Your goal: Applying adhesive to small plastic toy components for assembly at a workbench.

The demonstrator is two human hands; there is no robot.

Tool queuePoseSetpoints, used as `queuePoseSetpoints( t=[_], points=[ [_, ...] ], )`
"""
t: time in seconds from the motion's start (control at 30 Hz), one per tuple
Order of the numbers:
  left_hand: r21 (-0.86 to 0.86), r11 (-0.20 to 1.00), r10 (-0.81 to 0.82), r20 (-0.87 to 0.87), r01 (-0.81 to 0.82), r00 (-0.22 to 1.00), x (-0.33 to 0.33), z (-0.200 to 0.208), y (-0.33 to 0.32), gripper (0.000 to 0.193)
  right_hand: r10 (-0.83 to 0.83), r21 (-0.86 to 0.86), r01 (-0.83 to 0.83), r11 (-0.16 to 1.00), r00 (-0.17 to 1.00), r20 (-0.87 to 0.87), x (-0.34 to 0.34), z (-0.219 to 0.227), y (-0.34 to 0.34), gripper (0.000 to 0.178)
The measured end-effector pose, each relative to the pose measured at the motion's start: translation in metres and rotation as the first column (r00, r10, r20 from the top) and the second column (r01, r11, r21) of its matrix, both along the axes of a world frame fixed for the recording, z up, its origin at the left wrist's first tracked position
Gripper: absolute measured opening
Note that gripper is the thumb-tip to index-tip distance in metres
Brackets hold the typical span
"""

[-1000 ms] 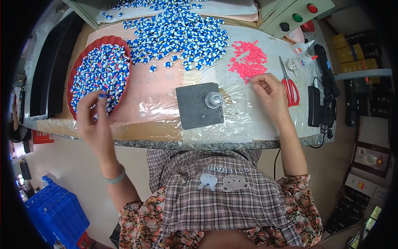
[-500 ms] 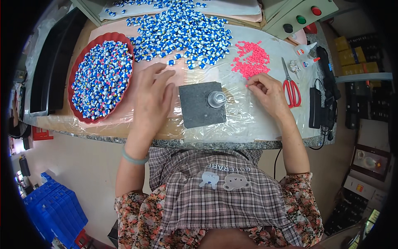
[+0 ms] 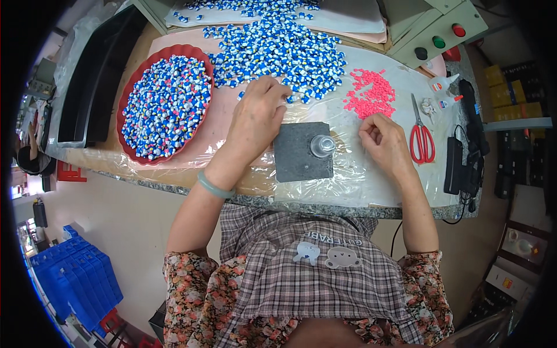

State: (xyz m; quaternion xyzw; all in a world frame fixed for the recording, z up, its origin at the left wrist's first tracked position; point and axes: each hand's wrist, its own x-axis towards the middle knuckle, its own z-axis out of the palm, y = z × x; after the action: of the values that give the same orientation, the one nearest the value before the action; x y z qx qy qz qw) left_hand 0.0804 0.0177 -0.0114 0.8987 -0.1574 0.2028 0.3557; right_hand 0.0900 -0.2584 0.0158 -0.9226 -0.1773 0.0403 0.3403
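Note:
My left hand (image 3: 258, 113) reaches to the near edge of a heap of small blue-and-white pieces (image 3: 278, 55). Its fingers are bent together; whatever lies between the tips is hidden. Just below the small pink pieces (image 3: 371, 95), my right hand (image 3: 386, 142) is closed in a pinch, and I cannot make out what it holds. Between both hands lies a dark grey square slab (image 3: 293, 159). On the slab's right part stands a small clear bottle or jar (image 3: 322, 146). A red scalloped bowl (image 3: 120, 124) on the left is full of blue, white and pink pieces.
Red-handled scissors (image 3: 422, 142) and small glue bottles (image 3: 445, 100) lie on the right, beside a black power adapter (image 3: 454, 165) with cables. A long black tray (image 3: 96, 87) stands far left. At the back right is a control box with buttons (image 3: 439, 42).
My left hand has moved right, away from the bowl, and its spread fingers have closed at the heap's edge. My right hand has drawn slightly nearer; the pink piece at its fingertips no longer shows.

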Motion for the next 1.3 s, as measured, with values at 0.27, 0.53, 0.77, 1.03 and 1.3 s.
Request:
queuePoseSetpoints(
  t=[0.27, 0.53, 0.77, 1.03, 1.3],
  points=[
    [0.079, 0.995, -0.055, -0.04, 0.058, 0.998, 0.009, -0.001, -0.011, 0.012, 0.058, 0.428, 0.073, 0.901, 0.957, -0.285, -0.006, -0.003, 0.0, 0.007],
    [0.017, 1.0, -0.022, 0.021, 0.021, 1.0, 0.005, 0.004, -0.002, 0.016, 0.276, 0.643, 0.129, 0.755, 0.827, -0.49, -0.008, 0.012, 0.009, 0.007],
    [-0.393, 0.919, -0.046, -0.179, -0.028, 0.983, -0.019, 0.008, 0.002, 0.017, 0.295, 0.623, 0.137, 0.77, 0.79, -0.538, -0.011, 0.019, 0.02, 0.01],
    [-0.745, 0.651, -0.235, -0.377, -0.143, 0.896, -0.06, 0.004, -0.003, 0.024, 0.277, 0.559, 0.114, 0.821, 0.778, -0.565, -0.009, 0.024, 0.027, 0.016],
    [-0.84, 0.494, -0.403, -0.45, -0.225, 0.797, -0.08, 0.011, -0.009, 0.025, 0.22, 0.471, 0.075, 0.879, 0.812, -0.54, -0.011, 0.028, 0.036, 0.017]
  ],
)
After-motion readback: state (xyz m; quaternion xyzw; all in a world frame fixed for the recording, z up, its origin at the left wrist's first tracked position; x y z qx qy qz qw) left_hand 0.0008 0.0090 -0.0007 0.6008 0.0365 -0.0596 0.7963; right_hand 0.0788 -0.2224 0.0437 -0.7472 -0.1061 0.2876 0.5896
